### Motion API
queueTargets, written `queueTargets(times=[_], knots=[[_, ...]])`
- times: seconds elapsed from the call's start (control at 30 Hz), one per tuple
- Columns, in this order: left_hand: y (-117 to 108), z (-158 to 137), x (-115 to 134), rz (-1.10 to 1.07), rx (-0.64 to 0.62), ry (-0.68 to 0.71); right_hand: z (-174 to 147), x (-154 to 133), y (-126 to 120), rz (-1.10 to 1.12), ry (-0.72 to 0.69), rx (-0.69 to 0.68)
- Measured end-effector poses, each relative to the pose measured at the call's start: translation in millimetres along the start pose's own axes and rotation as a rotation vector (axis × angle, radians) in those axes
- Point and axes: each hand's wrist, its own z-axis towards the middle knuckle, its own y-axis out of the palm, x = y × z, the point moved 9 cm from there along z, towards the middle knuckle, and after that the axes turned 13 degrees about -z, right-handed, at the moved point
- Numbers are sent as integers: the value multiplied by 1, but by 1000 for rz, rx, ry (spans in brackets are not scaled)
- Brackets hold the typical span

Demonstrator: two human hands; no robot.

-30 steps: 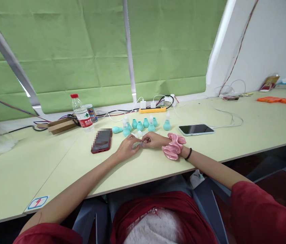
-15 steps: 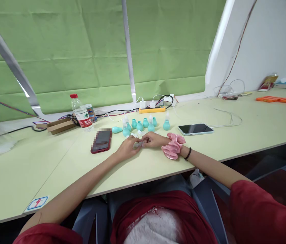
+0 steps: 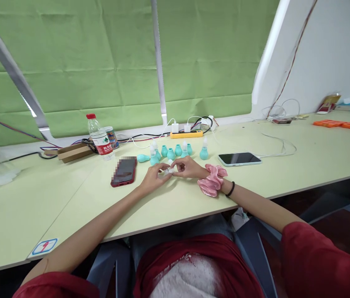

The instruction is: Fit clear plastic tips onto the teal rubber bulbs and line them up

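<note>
A small clear plastic piece (image 3: 168, 170) is between my two hands over the near part of the table. My left hand (image 3: 153, 178) pinches it from the left with thumb and fingers. From the right, my right hand (image 3: 190, 168) closes thumb and forefinger on its other side. Just beyond the hands stand several teal rubber bulbs (image 3: 170, 154), some topped with clear nozzles (image 3: 205, 143). One teal bulb (image 3: 143, 158) lies on its side at the left of the group. The fingers partly cover the plastic piece, so its exact shape is unclear.
A red-cased phone (image 3: 124, 171) lies left of my hands, another phone (image 3: 239, 159) on the right with a white cable. Behind are a water bottle (image 3: 100, 138), a can (image 3: 111, 136), a cardboard tray (image 3: 74, 154) and a yellow power strip (image 3: 186, 134). Orange trays (image 3: 342, 124) lie far right.
My fingers have shifted around the clear piece, which now shows more between the fingertips. The right hand has risen slightly. Bulbs and phones stay in place.
</note>
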Motion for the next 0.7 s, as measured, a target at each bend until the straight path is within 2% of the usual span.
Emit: queueTargets(times=[0.13,0.4,0.7], knots=[[1,0,3,66,-28,11,0,-4,-3,-43,-34,23],[2,-2,9,61,-34,29,-2,-7,1,-82,-71,30],[5,-1,9,62,-65,52,-2,-10,3,-92,-56,6]])
